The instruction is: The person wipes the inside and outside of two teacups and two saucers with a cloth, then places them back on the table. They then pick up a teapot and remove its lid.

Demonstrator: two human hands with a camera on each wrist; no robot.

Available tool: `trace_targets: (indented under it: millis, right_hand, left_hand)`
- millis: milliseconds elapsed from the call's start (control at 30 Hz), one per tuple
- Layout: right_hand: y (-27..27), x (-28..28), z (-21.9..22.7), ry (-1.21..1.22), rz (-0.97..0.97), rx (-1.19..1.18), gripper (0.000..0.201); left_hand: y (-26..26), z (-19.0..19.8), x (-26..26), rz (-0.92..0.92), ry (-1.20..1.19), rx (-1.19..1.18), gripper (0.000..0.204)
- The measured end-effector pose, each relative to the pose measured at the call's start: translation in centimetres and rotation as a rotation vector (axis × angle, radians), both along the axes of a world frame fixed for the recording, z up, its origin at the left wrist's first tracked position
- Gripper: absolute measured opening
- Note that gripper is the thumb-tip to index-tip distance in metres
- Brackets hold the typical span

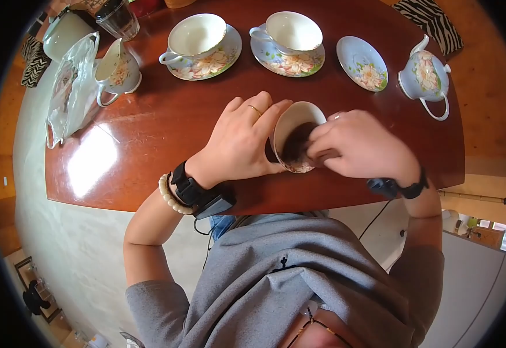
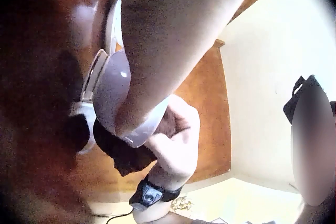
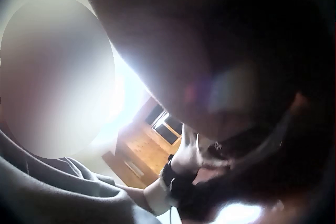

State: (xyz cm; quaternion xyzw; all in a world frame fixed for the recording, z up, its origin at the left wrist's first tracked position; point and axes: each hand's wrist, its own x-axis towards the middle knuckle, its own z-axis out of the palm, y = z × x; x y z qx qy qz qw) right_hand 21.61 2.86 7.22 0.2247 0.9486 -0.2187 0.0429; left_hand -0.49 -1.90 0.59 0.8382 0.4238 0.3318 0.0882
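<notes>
Near the table's front edge, my left hand (image 1: 238,139) grips a white teacup (image 1: 300,109) from its left side, the cup's mouth tilted toward me and to the right. My right hand (image 1: 354,145) has its curled fingers at the cup's mouth, pinching a dark brown cloth (image 1: 297,141) that is bunched inside. In the left wrist view the pale outside of the cup shows beside my left hand (image 2: 173,40), and the cloth (image 2: 126,153) hangs below the rim by my right hand (image 2: 178,142). The right wrist view is mostly dark.
Two flowered cups (image 1: 198,35) (image 1: 295,32) stand on saucers at the back. Right of them are a lone saucer (image 1: 362,62) and a teapot (image 1: 427,75). On the left stand a creamer (image 1: 118,68), a plastic bag (image 1: 74,87) and a dark-lidded glass jar (image 1: 117,20).
</notes>
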Motion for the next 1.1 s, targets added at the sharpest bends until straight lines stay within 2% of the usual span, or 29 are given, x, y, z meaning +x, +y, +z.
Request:
trace_targets:
  millis: [33, 100, 133, 233, 267, 367, 433, 500, 567, 633, 700, 733, 833, 867, 967, 1000, 1033, 1100]
  right_hand:
    - [0.2, 0.6, 1.6, -0.115, -0.043, -0.004, 0.010]
    - [0.6, 2.1, 4.3, -0.168, -0.170, 0.105, 0.012]
    - [0.8, 2.5, 4.8, -0.051, -0.252, 0.078, 0.015]
    - [0.1, 2.1, 3.2, 0.258, -0.261, 0.105, 0.019]
    - [-0.2, 1.6, 1.9, 0.269, -0.173, 0.181, 0.026]
    - [-2.1, -1.4, -2.7, 0.207, -0.162, 0.379, 0.017]
    - [-3.1, -1.4, -3.9, 0.193, -0.165, 0.420, 0.012]
    - [-3.1, -1.1, -3.4, 0.102, -0.139, 0.364, 0.009]
    - [-2.6, 0.8, -0.5, -0.062, -0.097, 0.204, 0.010]
    - [-2.2, 2.7, 1.9, -0.093, -0.158, 0.298, 0.012]
    - [-1.5, 3.4, 4.4, -0.025, -0.310, 0.232, 0.015]
    - [-1.3, 3.4, 5.3, -0.044, -0.294, 0.181, 0.016]
    - [-1.7, 2.4, 3.3, 0.077, -0.272, 0.268, 0.024]
    - [-1.9, 2.1, 2.9, 0.112, -0.270, 0.333, 0.040]
    - [-2.0, 0.8, 1.5, 0.462, -0.299, 0.503, 0.051]
    - [-2.0, 0.2, 1.6, 0.499, -0.223, 0.360, 0.058]
    - [-2.0, -0.5, 1.1, 0.502, -0.149, 0.452, 0.058]
    - [-1.5, -1.4, 0.3, 0.441, -0.063, 0.632, 0.057]
  left_hand:
    - [-0.1, -0.1, -0.1, -0.001, -0.013, -0.025, 0.084]
    - [0.0, -0.3, -0.5, 0.004, -0.036, -0.069, 0.085]
    - [0.0, -0.2, -0.5, 0.005, -0.024, -0.055, 0.085]
    - [0.0, -0.3, -0.1, -0.005, -0.010, -0.015, 0.085]
    - [0.1, -0.4, 0.0, -0.011, -0.011, 0.004, 0.085]
    - [0.2, -0.3, 0.2, -0.013, -0.011, 0.010, 0.085]
    - [0.1, -0.3, 0.2, -0.011, -0.002, -0.001, 0.085]
    - [0.2, -0.3, 0.0, -0.007, 0.020, -0.005, 0.084]
    - [0.0, 0.2, 0.6, -0.023, 0.060, -0.019, 0.085]
    - [-0.1, 0.2, 0.8, -0.026, 0.062, -0.004, 0.087]
    - [0.1, -0.1, 0.4, -0.010, 0.023, 0.042, 0.087]
    - [0.1, -0.1, 0.5, -0.007, 0.036, 0.023, 0.087]
    - [-0.2, 0.3, 0.7, 0.003, 0.051, 0.000, 0.086]
    - [-0.2, 0.2, 0.7, 0.009, 0.037, 0.016, 0.085]
    - [-0.5, 0.5, 0.6, 0.016, -0.001, 0.084, 0.080]
    - [-0.6, 0.6, 0.6, 0.012, -0.014, 0.108, 0.078]
    - [-0.5, 0.9, 0.7, -0.023, 0.005, 0.155, 0.071]
    - [-0.9, 1.6, 1.2, -0.051, -0.093, 0.072, 0.070]
